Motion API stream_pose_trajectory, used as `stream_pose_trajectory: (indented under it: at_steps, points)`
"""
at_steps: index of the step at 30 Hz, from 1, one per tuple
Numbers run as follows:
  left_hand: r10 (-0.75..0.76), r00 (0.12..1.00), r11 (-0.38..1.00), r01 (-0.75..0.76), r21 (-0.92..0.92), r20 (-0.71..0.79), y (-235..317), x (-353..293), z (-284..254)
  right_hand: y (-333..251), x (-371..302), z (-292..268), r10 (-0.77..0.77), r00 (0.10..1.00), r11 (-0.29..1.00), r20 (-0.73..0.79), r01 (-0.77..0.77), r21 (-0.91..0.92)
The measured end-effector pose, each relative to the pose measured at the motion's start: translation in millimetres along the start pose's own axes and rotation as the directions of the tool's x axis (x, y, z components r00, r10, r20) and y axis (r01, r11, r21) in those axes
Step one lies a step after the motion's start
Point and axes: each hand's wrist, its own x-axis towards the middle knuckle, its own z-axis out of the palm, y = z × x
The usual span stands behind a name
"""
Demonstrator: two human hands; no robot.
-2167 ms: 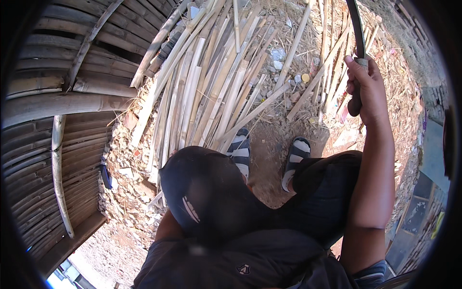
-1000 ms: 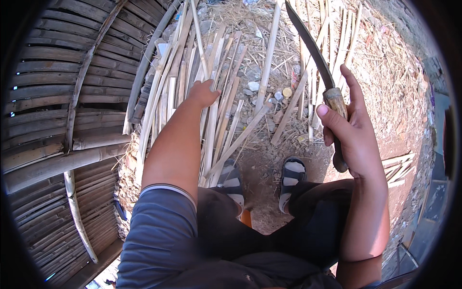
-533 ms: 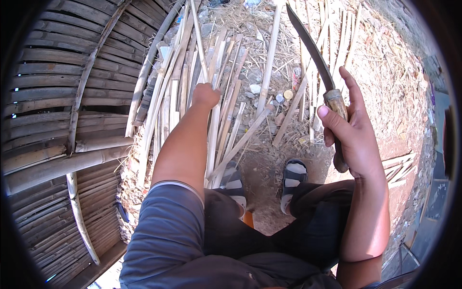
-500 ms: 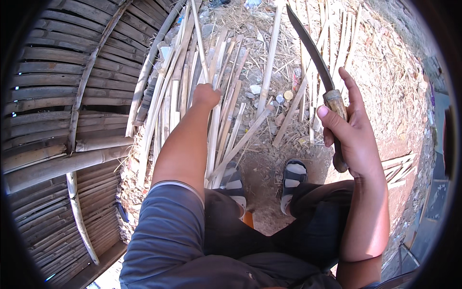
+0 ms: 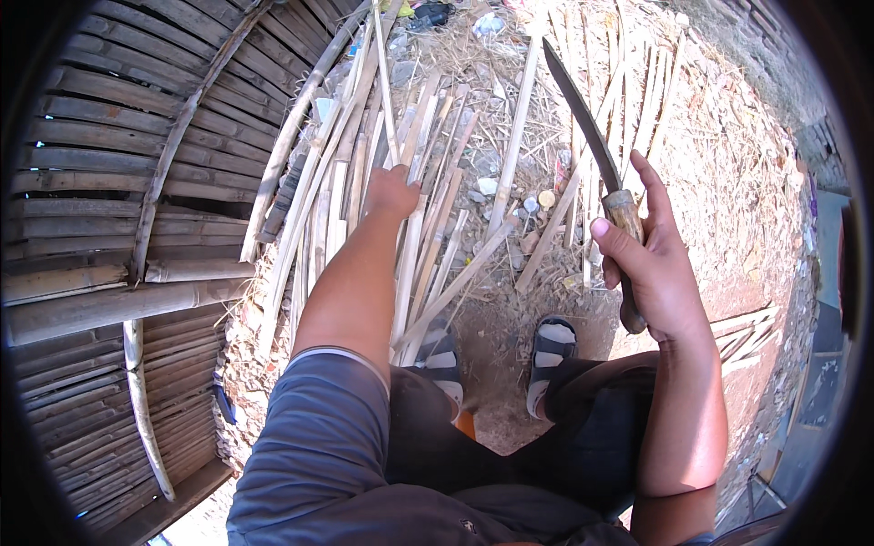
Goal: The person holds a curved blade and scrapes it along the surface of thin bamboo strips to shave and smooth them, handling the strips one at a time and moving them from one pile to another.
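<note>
In my right hand [image 5: 657, 259] is a long knife [image 5: 587, 118] with a dark, slightly curved blade and a wooden handle. Its blade points up and away to the left; my thumb lies along the handle and my index finger sticks out. My left hand [image 5: 393, 193] reaches forward over a pile of split bamboo strips [image 5: 341, 196]. Its fingers are closed at the near end of a thin pale bamboo strip [image 5: 384, 86], which runs away from me; the fingertips are mostly hidden. More strips lie under and beside this hand.
A bamboo slat wall [image 5: 100, 164] stands on the left. My sandalled feet [image 5: 553, 350] are on the dirt in front of me. More strips [image 5: 651, 100] lie at the far right, among straw, stones and rubbish. A shorter bundle [image 5: 746, 335] lies beyond my right forearm.
The view has shifted slightly. My right hand and the knife sit a little lower and further left in the picture. Both hands keep nearly the same pose.
</note>
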Motion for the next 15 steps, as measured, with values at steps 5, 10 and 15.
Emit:
stream_pose_trajectory:
  at_steps: [5,10,15]
  points:
    - [0.020,0.998,0.987,-0.030,0.160,0.063,-9,9,15,-1,0,4,-0.011,1.000,1.000,-0.002,0.011,-0.013]
    - [-0.010,0.992,0.985,-0.012,0.174,0.123,-4,11,13,0,2,3,-0.006,1.000,1.000,-0.008,0.006,-0.017]
    - [0.084,0.989,0.942,-0.117,0.314,0.118,-11,20,19,2,2,1,-0.006,1.000,1.000,0.007,0.006,-0.013]
